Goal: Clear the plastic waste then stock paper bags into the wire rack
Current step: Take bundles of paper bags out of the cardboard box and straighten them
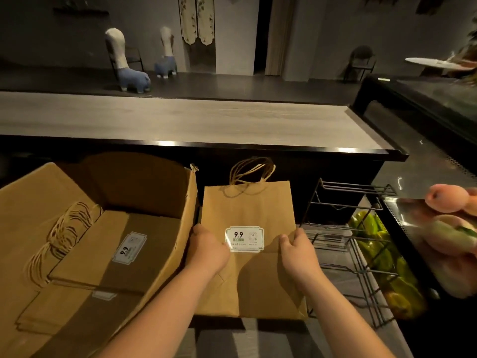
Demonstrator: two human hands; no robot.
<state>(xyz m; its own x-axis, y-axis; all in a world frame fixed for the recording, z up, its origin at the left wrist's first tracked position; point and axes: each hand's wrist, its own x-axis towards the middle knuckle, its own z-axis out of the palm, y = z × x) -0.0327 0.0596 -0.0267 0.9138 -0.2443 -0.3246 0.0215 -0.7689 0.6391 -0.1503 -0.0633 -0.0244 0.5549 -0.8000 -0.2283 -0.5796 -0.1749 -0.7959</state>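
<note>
Both hands held a flat stack of paper bags (pixel 247 244) between them, at about 6 o'clock in the head view. The left hand (pixel 209 250) gripped the stack's left edge, thumb on the front face and the other fingers hidden behind the paper. The right hand (pixel 299 251) pinched the right edge in the same way, thumb lying on the front just right of a white label (pixel 244 239) printed "9.9". So each grip was closed on the stack, one on either side of the label. The stack stood roughly upright, its twisted paper handles (pixel 251 171) pointing toward 12 o'clock.

The wire rack (pixel 346 244) sat at about 3 o'clock from the stack, just beside its right edge; whether paper touched wire could not be told. Its black wire dividers stood apart and no bag showed between them.

At 9 o'clock an open cardboard box (pixel 165 254) lay just beside the left hand, its near wall touching or nearly touching the wrist. Inside it, more flat paper bags (pixel 111 254) lay on their sides, one with the same kind of label, their handles bunched toward the box's left.

Beyond the hands, at 12 o'clock, ran a long pale tabletop (pixel 180 120) with a dark front edge. At about 4 o'clock, past the rack, green produce (pixel 382 251) lay under the wires, and blurred pink round fruit (pixel 446 200) filled the right edge of the view.
</note>
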